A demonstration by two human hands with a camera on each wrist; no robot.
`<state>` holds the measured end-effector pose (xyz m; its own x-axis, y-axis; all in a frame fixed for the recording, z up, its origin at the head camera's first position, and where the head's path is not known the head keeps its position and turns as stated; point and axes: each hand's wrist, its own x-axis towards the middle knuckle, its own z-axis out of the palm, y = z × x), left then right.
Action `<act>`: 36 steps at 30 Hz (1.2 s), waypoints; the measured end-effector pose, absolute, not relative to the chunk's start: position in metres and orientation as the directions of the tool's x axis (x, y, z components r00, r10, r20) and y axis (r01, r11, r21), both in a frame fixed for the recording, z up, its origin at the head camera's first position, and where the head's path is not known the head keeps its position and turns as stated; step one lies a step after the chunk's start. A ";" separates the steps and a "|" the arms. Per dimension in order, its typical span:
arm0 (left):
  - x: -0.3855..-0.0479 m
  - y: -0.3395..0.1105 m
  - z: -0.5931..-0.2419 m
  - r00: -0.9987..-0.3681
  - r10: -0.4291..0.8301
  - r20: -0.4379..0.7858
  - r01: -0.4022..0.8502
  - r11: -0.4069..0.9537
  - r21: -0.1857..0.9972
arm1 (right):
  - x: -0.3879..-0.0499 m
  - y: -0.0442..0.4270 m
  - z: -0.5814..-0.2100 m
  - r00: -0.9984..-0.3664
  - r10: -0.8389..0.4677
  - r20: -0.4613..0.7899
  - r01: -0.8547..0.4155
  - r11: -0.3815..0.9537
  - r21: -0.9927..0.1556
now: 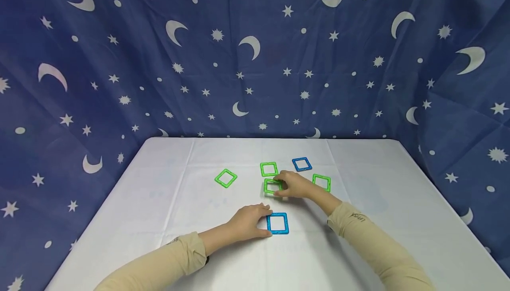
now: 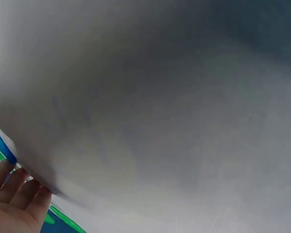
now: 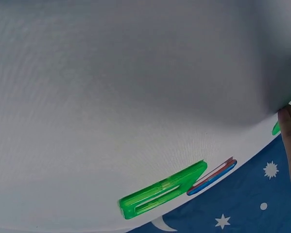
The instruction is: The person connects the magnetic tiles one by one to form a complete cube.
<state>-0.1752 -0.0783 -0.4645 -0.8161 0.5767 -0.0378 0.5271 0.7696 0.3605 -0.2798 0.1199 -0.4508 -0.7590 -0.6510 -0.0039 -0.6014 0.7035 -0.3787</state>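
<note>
Head view: a person's left hand (image 1: 248, 222) grips the near blue square (image 1: 286, 223) by its left corners, fingertips and thumb spread apart, seemingly to steady it on the white table (image 1: 358, 224). Farther out, the right hand (image 1: 295, 184) pinches the front green square (image 1: 265, 186) along its right side, leaving the left edge uncovered; whether it is lifted is hard to tell. The rear green square (image 1: 268, 163) lies just beyond; the turned green square (image 1: 221, 183), far blue square (image 1: 304, 169) and right-hand green square (image 1: 329, 184) lie apart, ungripped.
</note>
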 end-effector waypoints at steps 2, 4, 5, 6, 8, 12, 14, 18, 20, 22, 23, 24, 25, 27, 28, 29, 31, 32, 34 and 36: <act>-0.176 -0.078 -0.464 -0.816 0.577 -0.034 0.528 0.768 0.363 | -0.280 0.123 -0.449 -0.754 -0.656 0.011 -0.609 0.693 -0.386; -0.177 -0.079 -0.463 -0.816 0.577 -0.035 0.525 0.766 0.371 | -0.280 0.125 -0.447 -0.758 -0.652 0.028 -0.607 0.689 -0.396; -0.177 -0.079 -0.463 -0.815 0.578 -0.037 0.525 0.764 0.375 | -0.279 0.126 -0.446 -0.760 -0.649 0.033 -0.605 0.687 -0.402; -0.177 -0.079 -0.463 -0.815 0.578 -0.037 0.525 0.764 0.376 | -0.279 0.127 -0.445 -0.765 -0.643 0.034 -0.597 0.688 -0.412; -0.178 -0.079 -0.463 -0.816 0.578 -0.035 0.525 0.764 0.374 | -0.277 0.129 -0.444 -0.771 -0.636 0.040 -0.588 0.685 -0.430; -0.179 -0.078 -0.463 -0.823 0.568 -0.007 0.527 0.768 0.363 | -0.273 0.133 -0.443 -0.778 -0.626 0.054 -0.578 0.680 -0.452; -0.179 -0.078 -0.463 -0.831 0.557 0.010 0.522 0.773 0.360 | -0.271 0.135 -0.444 -0.776 -0.627 0.064 -0.583 0.676 -0.451; -0.178 -0.077 -0.462 -0.843 0.538 0.022 0.508 0.782 0.362 | -0.267 0.142 -0.446 -0.769 -0.635 0.071 -0.591 0.665 -0.455; -0.178 -0.077 -0.461 -0.845 0.534 0.014 0.502 0.785 0.362 | -0.264 0.145 -0.446 -0.769 -0.635 0.076 -0.589 0.659 -0.468; -0.177 -0.076 -0.461 -0.846 0.534 -0.009 0.494 0.789 0.365 | -0.261 0.148 -0.446 -0.766 -0.637 0.085 -0.591 0.645 -0.484; -0.177 -0.076 -0.461 -0.846 0.533 -0.020 0.490 0.792 0.365 | -0.260 0.149 -0.445 -0.764 -0.639 0.087 -0.591 0.641 -0.489; -0.178 -0.076 -0.460 -0.846 0.532 -0.029 0.488 0.795 0.360 | -0.258 0.150 -0.445 -0.761 -0.643 0.086 -0.592 0.635 -0.497; -0.178 -0.076 -0.460 -0.846 0.531 -0.037 0.486 0.799 0.353 | -0.257 0.150 -0.444 -0.758 -0.647 0.082 -0.593 0.632 -0.498; -0.178 -0.076 -0.459 -0.848 0.527 -0.050 0.482 0.808 0.338 | -0.254 0.151 -0.442 -0.748 -0.659 0.073 -0.601 0.627 -0.496; -0.179 -0.076 -0.459 -0.849 0.527 -0.051 0.483 0.810 0.333 | -0.252 0.151 -0.441 -0.743 -0.666 0.071 -0.607 0.624 -0.492; -0.179 -0.077 -0.458 -0.849 0.527 -0.050 0.483 0.811 0.330 | -0.250 0.152 -0.440 -0.739 -0.669 0.072 -0.611 0.622 -0.490; -0.179 -0.077 -0.457 -0.846 0.531 -0.045 0.490 0.808 0.326 | -0.248 0.153 -0.440 -0.738 -0.670 0.079 -0.616 0.620 -0.486; -0.179 -0.077 -0.457 -0.845 0.534 -0.043 0.492 0.806 0.328 | -0.246 0.154 -0.440 -0.738 -0.670 0.084 -0.616 0.617 -0.490; -0.179 -0.077 -0.458 -0.842 0.537 -0.040 0.496 0.802 0.333 | -0.243 0.157 -0.441 -0.741 -0.666 0.087 -0.609 0.610 -0.507; -0.179 -0.076 -0.459 -0.841 0.540 -0.037 0.499 0.801 0.331 | -0.239 0.160 -0.442 -0.744 -0.664 0.072 -0.591 0.605 -0.534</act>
<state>-0.1792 -0.0763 -0.4589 -0.8409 0.5400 -0.0372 0.4994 0.8006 0.3311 -0.2393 0.1596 -0.4419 -0.7444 -0.6638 0.0717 -0.5910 0.6051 -0.5335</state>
